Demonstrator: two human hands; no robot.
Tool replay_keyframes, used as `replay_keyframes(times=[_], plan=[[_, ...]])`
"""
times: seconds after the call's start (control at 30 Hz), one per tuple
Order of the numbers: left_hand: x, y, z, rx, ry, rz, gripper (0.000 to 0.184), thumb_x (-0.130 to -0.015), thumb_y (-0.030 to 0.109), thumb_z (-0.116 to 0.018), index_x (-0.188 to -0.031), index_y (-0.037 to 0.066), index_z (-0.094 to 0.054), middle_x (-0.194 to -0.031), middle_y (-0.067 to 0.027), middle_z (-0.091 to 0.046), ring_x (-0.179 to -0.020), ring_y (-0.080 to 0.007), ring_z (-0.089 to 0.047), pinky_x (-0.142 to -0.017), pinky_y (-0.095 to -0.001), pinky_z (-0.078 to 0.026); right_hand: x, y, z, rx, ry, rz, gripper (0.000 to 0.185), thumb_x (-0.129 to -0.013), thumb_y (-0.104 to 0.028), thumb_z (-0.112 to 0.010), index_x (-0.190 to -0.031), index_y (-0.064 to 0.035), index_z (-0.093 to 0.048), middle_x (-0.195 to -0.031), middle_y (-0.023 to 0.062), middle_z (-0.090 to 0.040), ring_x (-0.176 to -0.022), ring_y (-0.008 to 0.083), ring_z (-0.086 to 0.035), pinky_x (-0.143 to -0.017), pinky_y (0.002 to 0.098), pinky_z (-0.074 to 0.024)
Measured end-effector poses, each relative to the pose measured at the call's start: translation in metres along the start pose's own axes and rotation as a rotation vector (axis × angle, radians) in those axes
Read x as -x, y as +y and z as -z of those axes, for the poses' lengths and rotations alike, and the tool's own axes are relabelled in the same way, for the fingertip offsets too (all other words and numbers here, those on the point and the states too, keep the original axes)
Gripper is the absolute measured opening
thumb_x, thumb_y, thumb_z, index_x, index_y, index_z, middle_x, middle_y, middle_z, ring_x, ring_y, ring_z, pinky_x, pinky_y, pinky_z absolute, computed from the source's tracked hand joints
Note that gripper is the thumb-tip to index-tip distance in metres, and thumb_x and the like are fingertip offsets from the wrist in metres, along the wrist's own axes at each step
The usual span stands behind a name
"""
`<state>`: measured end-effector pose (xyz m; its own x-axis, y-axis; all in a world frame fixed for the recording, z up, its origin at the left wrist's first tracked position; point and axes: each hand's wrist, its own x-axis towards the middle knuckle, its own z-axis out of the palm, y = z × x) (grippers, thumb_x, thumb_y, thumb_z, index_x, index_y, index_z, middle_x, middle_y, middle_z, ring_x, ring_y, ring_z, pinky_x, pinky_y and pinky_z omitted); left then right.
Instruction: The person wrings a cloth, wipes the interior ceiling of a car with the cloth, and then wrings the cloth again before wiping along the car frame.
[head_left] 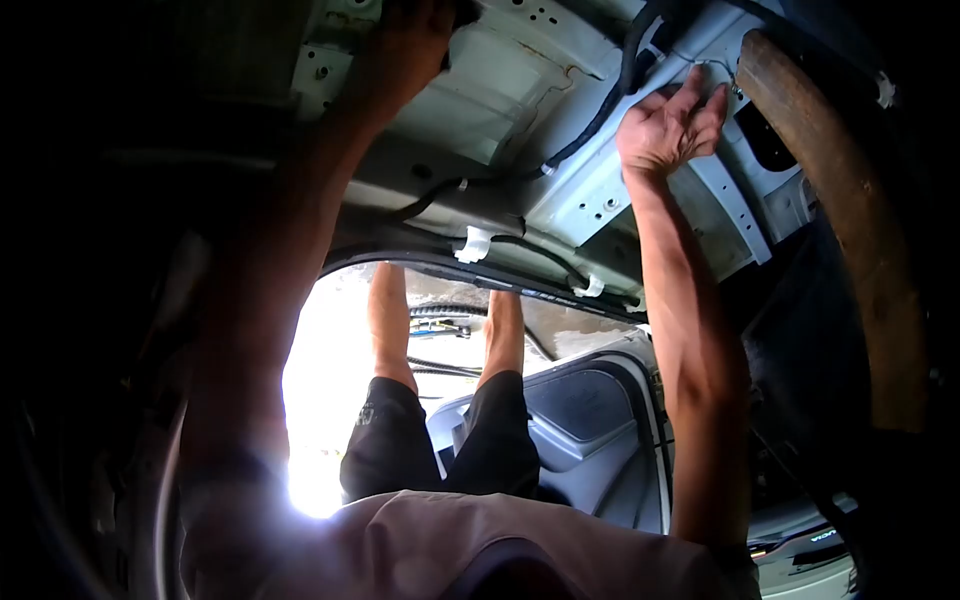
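My left hand (415,35) is at the top edge of the view, partly cut off and in shadow, against the pale bare metal panel (480,100). Its fingers look closed around something dark that I cannot make out. Farther right, my right hand (672,128) reaches up to the metal frame with its fingers apart and partly bent. A thin wire (715,63) passes by its fingertips; whether they touch it I cannot tell. Left of this hand, a black wiring harness (590,128) runs along the panel.
White clips (473,245) hold cable along the edge of the bright door opening. A curved brown strip (820,150) hangs at the right. My legs, in dark shorts (395,435), extend through the opening beside an open car door (580,420). Hoses (450,312) lie outside.
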<state>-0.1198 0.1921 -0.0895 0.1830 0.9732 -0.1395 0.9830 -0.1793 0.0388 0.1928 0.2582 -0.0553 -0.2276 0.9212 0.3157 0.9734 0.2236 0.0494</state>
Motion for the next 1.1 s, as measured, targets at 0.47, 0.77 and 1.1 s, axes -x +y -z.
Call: replay_keyframes(times=[0.47,0.77,1.1], plan=[[0.058,0.012,0.006,0.342,-0.751,0.065,0.043,-0.087,0.041,-0.07,-0.099,0.001,-0.073,-0.101,-0.0236,-0.072,-0.094,-0.0401,-0.071,-0.084,-0.0498,-0.056,0.004,-0.007,-0.002,0.023,0.083,-0.076,0.051,-0.086,-0.024,-0.064,-0.136,-0.0157,-0.058,-0.143,0.0216,-0.052,-0.132,0.037,-0.047,-0.106,0.0521,-0.0356],[0.042,0.009,0.056,0.625,-1.096,-0.019,0.04,-0.1,0.039,-0.056,-0.134,0.02,-0.064,-0.138,-0.013,-0.062,-0.126,-0.0287,-0.059,-0.108,-0.0441,-0.045,0.003,-0.009,0.004,0.023,-0.168,-0.212,0.059,-0.087,-0.029,-0.058,-0.142,-0.0106,-0.052,-0.155,0.0252,-0.038,-0.143,0.0423,-0.035,-0.116,0.0546,-0.0303],[0.142,0.067,0.176,1.312,-0.705,0.179,0.04,-0.093,0.048,-0.067,-0.105,0.011,-0.076,-0.087,-0.0112,-0.07,-0.08,-0.0219,-0.068,-0.073,-0.0344,-0.052,0.033,0.024,0.111,-0.762,-0.733,-0.516,0.066,-0.094,-0.043,-0.065,-0.149,-0.0097,-0.049,-0.162,0.0177,-0.035,-0.153,0.0284,-0.027,-0.122,0.0407,-0.0298]])
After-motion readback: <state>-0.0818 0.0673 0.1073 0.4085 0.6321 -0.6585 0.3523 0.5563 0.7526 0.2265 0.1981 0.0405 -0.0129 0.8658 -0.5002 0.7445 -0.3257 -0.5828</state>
